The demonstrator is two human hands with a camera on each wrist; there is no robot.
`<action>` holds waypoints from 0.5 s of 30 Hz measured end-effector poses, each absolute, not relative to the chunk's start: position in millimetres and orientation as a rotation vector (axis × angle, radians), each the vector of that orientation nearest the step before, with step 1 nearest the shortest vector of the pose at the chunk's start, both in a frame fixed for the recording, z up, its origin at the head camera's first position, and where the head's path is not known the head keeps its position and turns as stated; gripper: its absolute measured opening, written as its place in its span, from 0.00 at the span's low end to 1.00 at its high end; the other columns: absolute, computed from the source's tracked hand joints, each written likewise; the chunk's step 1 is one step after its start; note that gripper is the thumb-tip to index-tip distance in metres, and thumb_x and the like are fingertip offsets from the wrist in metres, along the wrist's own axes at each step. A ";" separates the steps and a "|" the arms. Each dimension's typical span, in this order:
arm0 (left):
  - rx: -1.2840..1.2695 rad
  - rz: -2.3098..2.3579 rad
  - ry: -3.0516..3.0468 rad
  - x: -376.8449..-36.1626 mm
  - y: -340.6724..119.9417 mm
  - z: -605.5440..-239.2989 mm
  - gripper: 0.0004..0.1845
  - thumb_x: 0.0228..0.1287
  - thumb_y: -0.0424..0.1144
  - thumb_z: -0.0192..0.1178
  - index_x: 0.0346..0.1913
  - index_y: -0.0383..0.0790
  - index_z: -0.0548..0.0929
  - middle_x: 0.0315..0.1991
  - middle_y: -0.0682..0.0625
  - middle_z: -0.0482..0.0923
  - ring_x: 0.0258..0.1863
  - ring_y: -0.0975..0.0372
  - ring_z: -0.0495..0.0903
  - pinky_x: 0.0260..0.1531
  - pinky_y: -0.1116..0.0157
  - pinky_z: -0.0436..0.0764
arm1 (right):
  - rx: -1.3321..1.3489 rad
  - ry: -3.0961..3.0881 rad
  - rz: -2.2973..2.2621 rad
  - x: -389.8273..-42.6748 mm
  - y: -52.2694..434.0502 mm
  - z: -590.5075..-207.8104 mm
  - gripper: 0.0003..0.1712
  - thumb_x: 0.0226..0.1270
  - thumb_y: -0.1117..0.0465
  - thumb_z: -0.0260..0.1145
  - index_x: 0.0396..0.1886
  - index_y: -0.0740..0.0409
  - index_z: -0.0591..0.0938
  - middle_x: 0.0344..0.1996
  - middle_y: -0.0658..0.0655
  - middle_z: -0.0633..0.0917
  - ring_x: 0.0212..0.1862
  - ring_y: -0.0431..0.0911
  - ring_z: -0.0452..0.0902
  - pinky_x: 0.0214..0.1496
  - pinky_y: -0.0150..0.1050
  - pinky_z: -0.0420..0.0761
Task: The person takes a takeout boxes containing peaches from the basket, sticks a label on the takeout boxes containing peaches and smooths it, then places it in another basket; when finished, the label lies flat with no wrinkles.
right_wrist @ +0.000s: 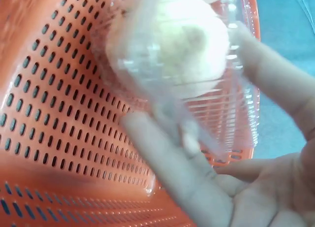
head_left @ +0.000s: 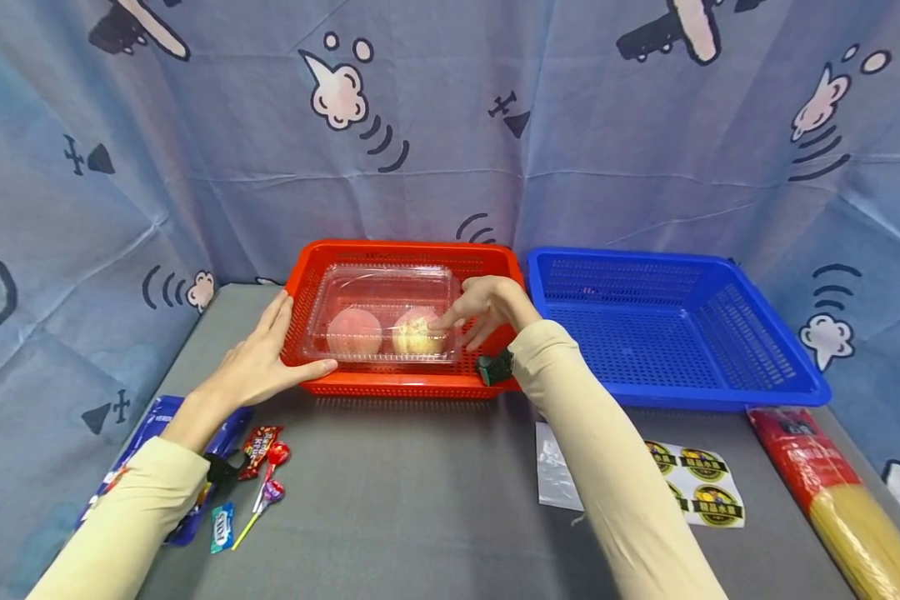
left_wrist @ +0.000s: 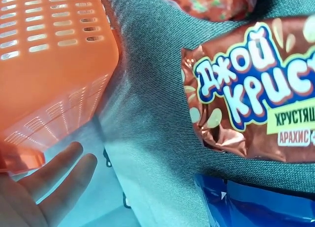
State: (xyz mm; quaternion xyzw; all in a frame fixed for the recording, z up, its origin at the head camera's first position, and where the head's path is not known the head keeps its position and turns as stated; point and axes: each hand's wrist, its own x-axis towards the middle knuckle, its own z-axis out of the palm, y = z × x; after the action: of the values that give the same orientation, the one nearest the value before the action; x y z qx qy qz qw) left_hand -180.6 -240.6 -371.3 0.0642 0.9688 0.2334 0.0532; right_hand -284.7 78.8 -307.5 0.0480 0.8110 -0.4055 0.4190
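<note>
A clear plastic clamshell box [head_left: 380, 287] lies inside the red basket [head_left: 412, 389]. Through its lid show a pink peach [head_left: 354, 331] and a paler, yellowish peach [head_left: 412, 332]. My left hand [head_left: 258, 358] rests at the basket's left front corner, its thumb along the front rim and its fingers up the left side. At the box's right end is my right hand [head_left: 487, 307], with one fingertip over the lid near the yellowish peach and other fingers beside the box wall. In the right wrist view those fingers [right_wrist: 167, 158] are loosely spread around the blurred box corner.
A blue basket [head_left: 622, 333] stands right of the red one. Near the left forearm lie a brown candy wrapper [head_left: 258, 450], lollipops [head_left: 272, 490], a small blue packet [head_left: 222, 527] and a blue bag [head_left: 228, 437]. Labels [head_left: 705, 492] and a spaghetti pack [head_left: 840, 500] lie on the right.
</note>
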 end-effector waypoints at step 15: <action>0.206 0.722 2.944 -180.9 -241.2 -373.5 0.67 0.57 0.77 0.58 0.83 0.45 0.31 0.85 0.46 0.29 0.77 0.34 0.55 0.66 0.28 0.64 | 0.073 1.927 -1.318 -280.0 77.8 -307.2 0.57 0.68 0.59 0.72 0.84 0.53 0.43 0.77 0.63 0.58 0.68 0.55 0.67 0.55 0.48 0.88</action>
State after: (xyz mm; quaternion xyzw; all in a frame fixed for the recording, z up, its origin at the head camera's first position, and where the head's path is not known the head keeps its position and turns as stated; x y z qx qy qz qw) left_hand -180.9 -241.2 -373.5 0.0676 0.9677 0.2375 0.0516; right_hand -280.0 77.8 -307.2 0.0287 0.7589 -0.5191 0.3920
